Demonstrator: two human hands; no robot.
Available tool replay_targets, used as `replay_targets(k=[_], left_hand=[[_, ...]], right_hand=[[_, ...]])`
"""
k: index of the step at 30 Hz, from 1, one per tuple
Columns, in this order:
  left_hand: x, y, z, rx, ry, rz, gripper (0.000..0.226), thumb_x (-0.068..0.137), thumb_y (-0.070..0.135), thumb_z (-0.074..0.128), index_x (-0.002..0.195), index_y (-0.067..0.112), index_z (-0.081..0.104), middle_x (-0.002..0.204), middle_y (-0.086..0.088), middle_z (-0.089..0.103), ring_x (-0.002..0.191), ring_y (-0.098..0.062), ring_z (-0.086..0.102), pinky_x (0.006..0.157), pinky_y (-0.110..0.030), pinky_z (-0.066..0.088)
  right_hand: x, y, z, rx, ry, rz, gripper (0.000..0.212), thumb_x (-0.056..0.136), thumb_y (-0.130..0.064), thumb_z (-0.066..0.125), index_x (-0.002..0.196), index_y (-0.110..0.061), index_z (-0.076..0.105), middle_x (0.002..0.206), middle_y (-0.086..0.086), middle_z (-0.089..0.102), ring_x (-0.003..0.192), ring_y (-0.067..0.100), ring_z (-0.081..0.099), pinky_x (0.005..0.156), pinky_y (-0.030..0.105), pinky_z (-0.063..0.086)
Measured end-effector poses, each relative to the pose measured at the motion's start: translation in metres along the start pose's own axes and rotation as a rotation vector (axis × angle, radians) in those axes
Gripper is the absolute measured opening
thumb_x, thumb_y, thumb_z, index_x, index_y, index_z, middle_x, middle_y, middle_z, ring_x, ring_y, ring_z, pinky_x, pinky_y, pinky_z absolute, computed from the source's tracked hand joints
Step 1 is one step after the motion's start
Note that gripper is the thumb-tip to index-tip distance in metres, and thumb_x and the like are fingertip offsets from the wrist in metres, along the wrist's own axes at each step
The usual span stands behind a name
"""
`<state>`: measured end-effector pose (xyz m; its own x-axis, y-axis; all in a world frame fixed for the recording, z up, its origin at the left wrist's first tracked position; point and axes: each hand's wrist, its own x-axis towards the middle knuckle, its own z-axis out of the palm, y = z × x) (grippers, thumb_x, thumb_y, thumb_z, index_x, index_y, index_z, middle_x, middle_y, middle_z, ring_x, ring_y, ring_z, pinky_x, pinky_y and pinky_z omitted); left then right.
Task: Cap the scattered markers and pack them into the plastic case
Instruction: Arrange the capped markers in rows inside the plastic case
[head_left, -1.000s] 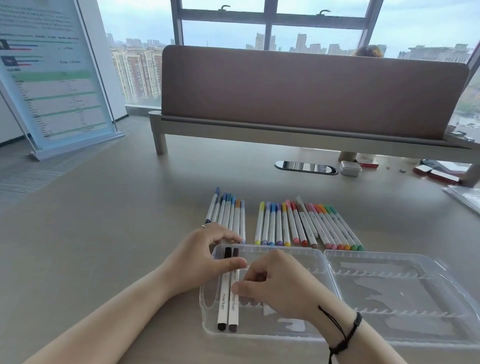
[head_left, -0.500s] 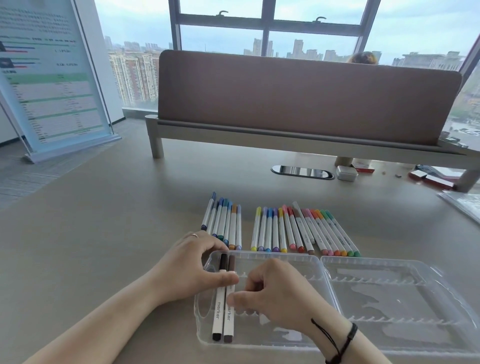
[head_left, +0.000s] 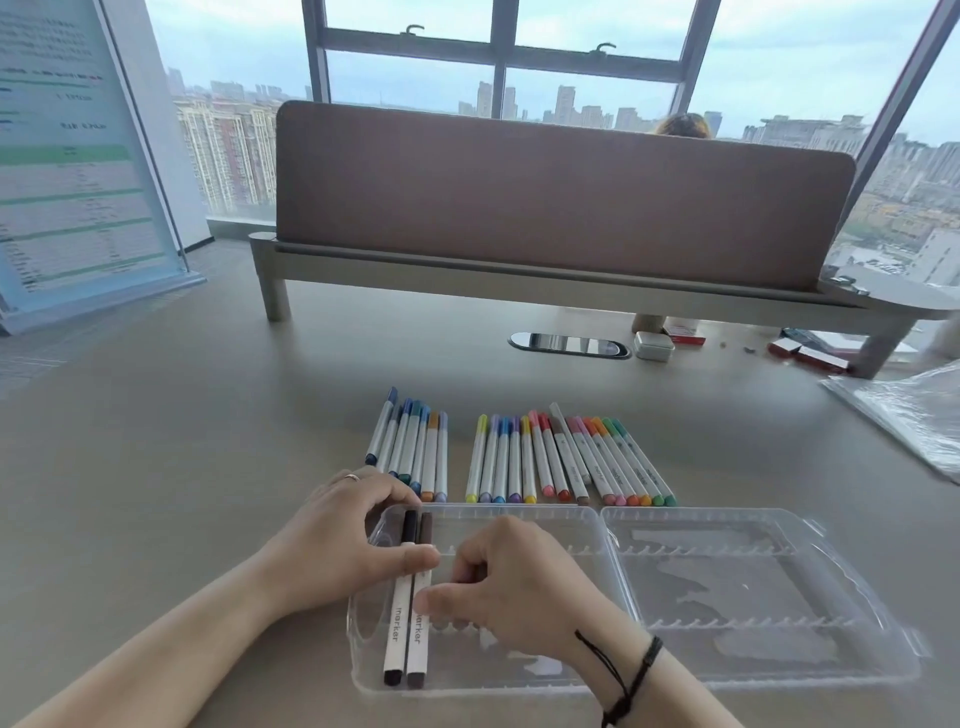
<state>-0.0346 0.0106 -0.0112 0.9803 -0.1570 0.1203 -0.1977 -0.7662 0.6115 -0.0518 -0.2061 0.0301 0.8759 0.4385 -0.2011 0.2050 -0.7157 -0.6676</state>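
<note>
Head view
Plastic case (head_left: 769, 670): clear, lies open and flat on the table, two halves side by side, each with ribbed slot rows.
Case contents: two markers lie side by side in the leftmost slots of the left half, a black-capped marker (head_left: 396, 623) and just beside it a brown-capped marker (head_left: 418, 636), caps pointing away from the person.
Left hand (head_left: 332, 545): rests over the case's left wall, thumb laid across both marker barrels and pressing them, fingers curled over the far corner; a ring on one finger.
Right hand (head_left: 511, 587): inside the left half, just right of the two markers, fingers curled downward, thumb tip touching the brown-capped marker; whether it grips anything I cannot tell.
Markers outside the case: a small row of blue-toned markers (head_left: 410, 447) lies beyond the case's far edge; a larger row of mixed colours (head_left: 566, 462) lies to its right, all capped.
Table (head_left: 182, 441): pale beige.
Beyond the case: a brown divider panel (head_left: 545, 192) stands at the table's far side, windows with a city skyline behind it.
</note>
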Motion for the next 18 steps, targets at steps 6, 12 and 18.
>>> replay_targets(k=[6, 12, 18], left_hand=[[0.0005, -0.0019, 0.0017, -0.011, 0.01, 0.001, 0.061, 0.054, 0.086, 0.067, 0.099, 0.044, 0.063, 0.099, 0.024, 0.06, 0.103, 0.005, 0.051, 0.092, -0.032, 0.047], [0.0006, 0.0022, -0.0001, -0.034, 0.004, -0.015, 0.075, 0.045, 0.096, 0.058, 0.097, 0.044, 0.063, 0.1, 0.023, 0.06, 0.102, 0.005, 0.052, 0.093, -0.032, 0.048], [0.0009, 0.0038, -0.0017, -0.026, -0.017, -0.025, 0.074, 0.046, 0.096, 0.058, 0.096, 0.043, 0.062, 0.099, 0.021, 0.061, 0.099, 0.003, 0.053, 0.09, -0.032, 0.049]], right_hand=[[-0.0004, 0.0009, 0.0004, -0.021, 0.003, -0.016, 0.046, 0.078, -0.061, 0.073, 0.079, -0.015, 0.074, 0.074, 0.0, 0.075, 0.054, 0.004, 0.056, 0.058, 0.029, 0.053], [-0.0006, 0.0012, 0.001, -0.049, 0.013, -0.022, 0.045, 0.08, -0.06, 0.072, 0.081, -0.016, 0.074, 0.08, 0.003, 0.076, 0.058, 0.007, 0.059, 0.066, 0.034, 0.059], [0.0008, 0.0015, 0.0017, -0.06, 0.02, -0.018, 0.046, 0.079, -0.062, 0.072, 0.081, -0.016, 0.074, 0.079, 0.002, 0.076, 0.058, 0.007, 0.059, 0.066, 0.034, 0.059]])
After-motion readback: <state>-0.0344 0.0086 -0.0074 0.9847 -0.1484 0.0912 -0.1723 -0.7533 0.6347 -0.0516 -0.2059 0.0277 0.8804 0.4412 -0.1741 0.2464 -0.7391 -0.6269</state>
